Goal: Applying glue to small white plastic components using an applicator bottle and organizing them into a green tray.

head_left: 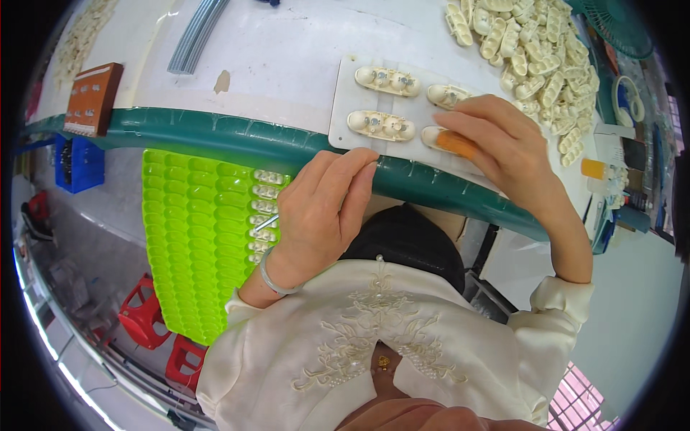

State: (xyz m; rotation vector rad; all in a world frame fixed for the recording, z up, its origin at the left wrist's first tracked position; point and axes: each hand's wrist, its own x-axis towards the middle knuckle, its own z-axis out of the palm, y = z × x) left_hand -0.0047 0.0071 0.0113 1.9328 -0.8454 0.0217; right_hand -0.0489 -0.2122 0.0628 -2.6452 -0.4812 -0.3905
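single head fisheye, steep downward look, close over table edge (215,133)

The left hand (320,208) is loosely curled, thumb pressed along the forefinger with fingertips pointing up and right, while the right hand (503,144) lies palm down, fingers spread leftward, its forefinger wearing an orange cot.

My desk (287,57) is white with a dark green rim (215,133). The tray (190,237) beside my lap is bright lime green. The plastic parts (535,50) are cream. My right fingers (467,133) wear an orange cover (456,144); my blouse (374,359) is ivory with pale embroidery.
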